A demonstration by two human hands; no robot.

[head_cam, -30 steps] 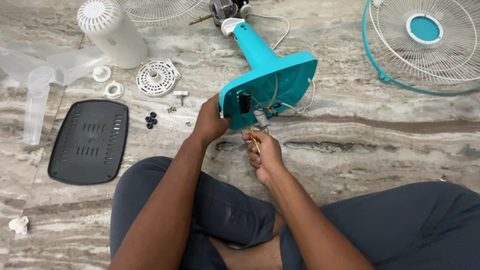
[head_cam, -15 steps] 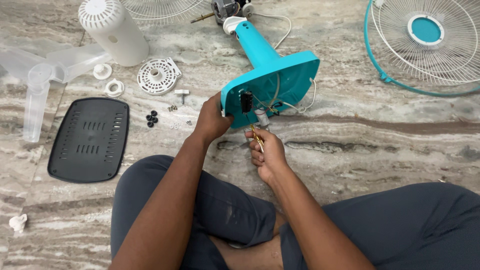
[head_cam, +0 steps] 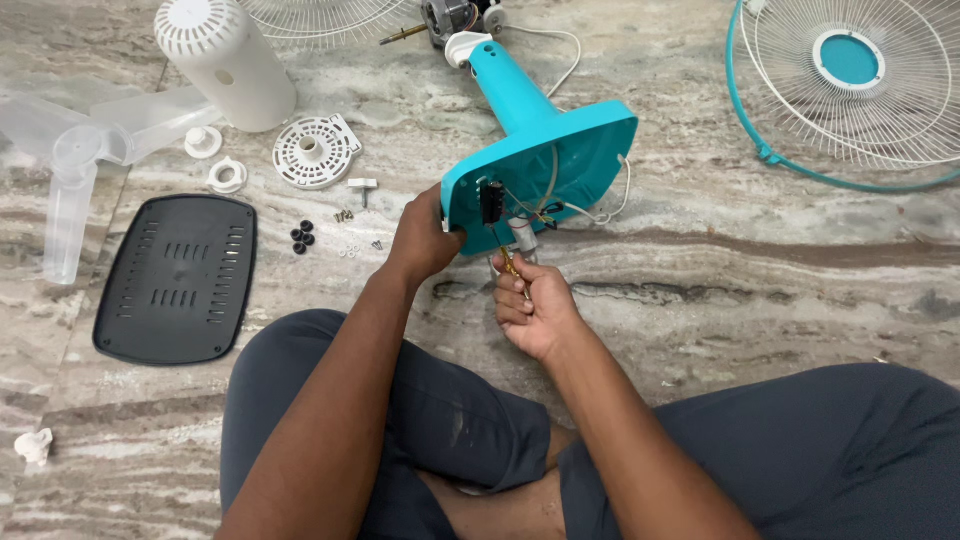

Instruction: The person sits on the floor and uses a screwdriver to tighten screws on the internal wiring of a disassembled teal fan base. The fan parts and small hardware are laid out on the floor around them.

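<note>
Head view, centre of frame: teal fan base (head_cam: 560, 150) tipped on the floor (head_cam: 760, 300), underside open. Left hand (head_cam: 425, 240) with fingers clamped on the base's lower-left rim. Right hand (head_cam: 535, 310) just below, fingers pinched together on a thin yellow wire (head_cam: 508, 265). Probably light, stiff plastic, best gripped at the rim; wires thin and fragile. Black cover (head_cam: 175, 280) at left.

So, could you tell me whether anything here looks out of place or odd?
Yes: the teal fan base lies tipped on its side, its underside open with loose wires hanging out. The left hand grips its edge; the right hand pinches a wire. The black cover and screws lie apart on the floor.
</note>
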